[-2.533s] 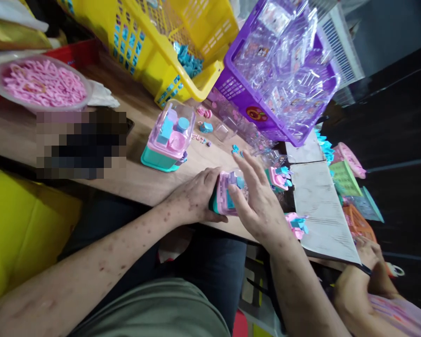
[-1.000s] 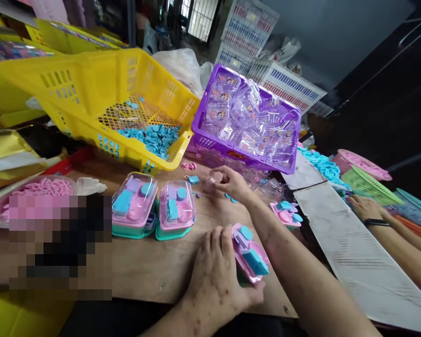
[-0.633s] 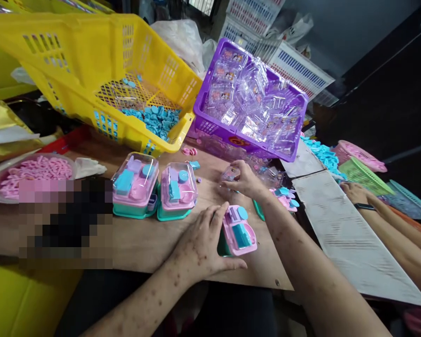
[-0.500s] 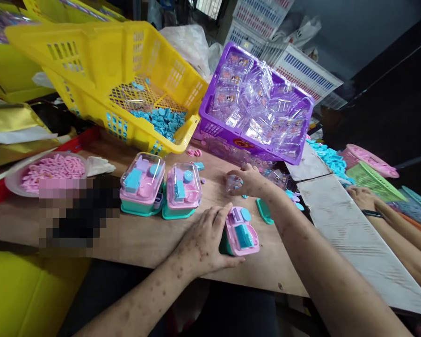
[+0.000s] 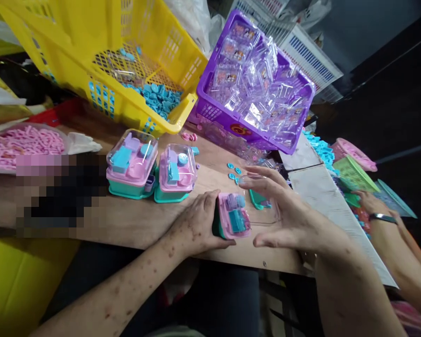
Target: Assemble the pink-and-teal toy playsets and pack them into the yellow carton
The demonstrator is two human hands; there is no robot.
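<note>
My left hand (image 5: 196, 224) grips a small pink and teal toy box (image 5: 231, 221) tilted on its side at the near edge of the wooden table (image 5: 133, 220). Just right of the box, my right hand (image 5: 287, 213) holds a clear plastic lid (image 5: 263, 201) between thumb and fingers. Two finished toy boxes with clear lids (image 5: 131, 164) (image 5: 175, 172) stand side by side to the left. A teal base piece (image 5: 257, 200) lies behind the lid.
A tipped yellow basket (image 5: 133, 61) holds blue parts. A purple basket (image 5: 256, 79) is full of clear lids. A bowl of pink links (image 5: 21, 145) sits far left. Another person's hand with a wristband (image 5: 375, 208) works at the right beside small coloured baskets (image 5: 354, 171).
My right hand has picked a clear lid from near the purple basket and brought it back beside the box. My left hand has stayed on the box.
</note>
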